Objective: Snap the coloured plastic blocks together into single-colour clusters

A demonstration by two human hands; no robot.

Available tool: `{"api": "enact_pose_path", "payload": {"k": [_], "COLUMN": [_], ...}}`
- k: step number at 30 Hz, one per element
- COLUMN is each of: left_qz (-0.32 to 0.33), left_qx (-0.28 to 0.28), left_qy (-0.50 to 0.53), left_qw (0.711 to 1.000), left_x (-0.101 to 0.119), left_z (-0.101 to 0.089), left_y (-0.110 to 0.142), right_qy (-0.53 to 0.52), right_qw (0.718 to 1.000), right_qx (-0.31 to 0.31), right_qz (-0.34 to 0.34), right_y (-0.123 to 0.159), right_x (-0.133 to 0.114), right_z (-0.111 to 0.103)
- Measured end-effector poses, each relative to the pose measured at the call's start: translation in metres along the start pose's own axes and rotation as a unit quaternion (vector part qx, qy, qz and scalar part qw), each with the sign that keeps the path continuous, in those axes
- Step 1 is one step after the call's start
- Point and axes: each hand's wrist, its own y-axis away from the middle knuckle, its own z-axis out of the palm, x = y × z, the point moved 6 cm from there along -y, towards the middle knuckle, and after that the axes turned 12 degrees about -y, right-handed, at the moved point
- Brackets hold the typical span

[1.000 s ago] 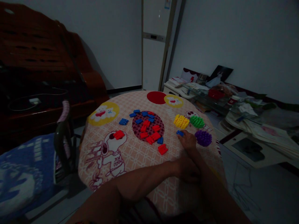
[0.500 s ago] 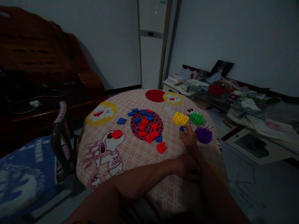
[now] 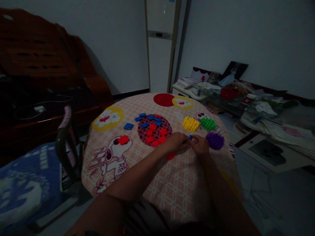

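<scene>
Over the right part of the table, my right hand (image 3: 200,146) pinches a small blue building block (image 3: 190,137). Coming from the left, my left hand (image 3: 179,143) has its fingers drawn together at the same block; its fingertips are partly hidden. Just beyond the hands lies a cluster of yellow blocks (image 3: 190,124), with green blocks (image 3: 208,123) beside it. Purple blocks (image 3: 215,141) form a cluster to the right of my right hand. Loose red blocks (image 3: 153,127) and blue blocks (image 3: 145,125) are scattered on the dark printed circle; my left forearm partly covers a red one.
The round table wears a patterned cloth (image 3: 152,173). To the left stand a chair with a blue cover (image 3: 27,177) and a wooden bench (image 3: 36,55). A cluttered glass-topped cabinet (image 3: 223,98) runs along the right wall. A tall white unit (image 3: 159,62) stands behind.
My left hand has moved forward from beside the right wrist to the blue block. My right hand still holds the block, now turned upright. The view has shifted slightly.
</scene>
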Motion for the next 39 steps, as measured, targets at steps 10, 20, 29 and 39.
{"api": "enact_pose_path", "payload": {"k": [10, 20, 29, 39], "left_qz": [-0.090, -0.088, -0.125, -0.197], "left_qx": [-0.151, -0.099, 0.013, 0.165], "left_qy": [-0.136, -0.030, 0.208, 0.139], "left_qw": [0.975, 0.991, 0.970, 0.956], "left_x": [-0.059, -0.068, -0.070, -0.056], "left_z": [-0.024, -0.017, -0.007, 0.012], "left_y": [0.019, 0.013, -0.004, -0.022], "right_qy": [-0.067, -0.057, -0.071, -0.065], "right_qw": [0.997, 0.998, 0.997, 0.998], "right_qx": [0.017, -0.002, -0.011, -0.016], "right_qz": [-0.018, -0.004, -0.003, -0.001], "right_y": [-0.005, -0.005, -0.005, -0.007], "right_x": [-0.003, -0.004, 0.000, 0.003], "right_z": [0.007, 0.006, 0.006, 0.008]}}
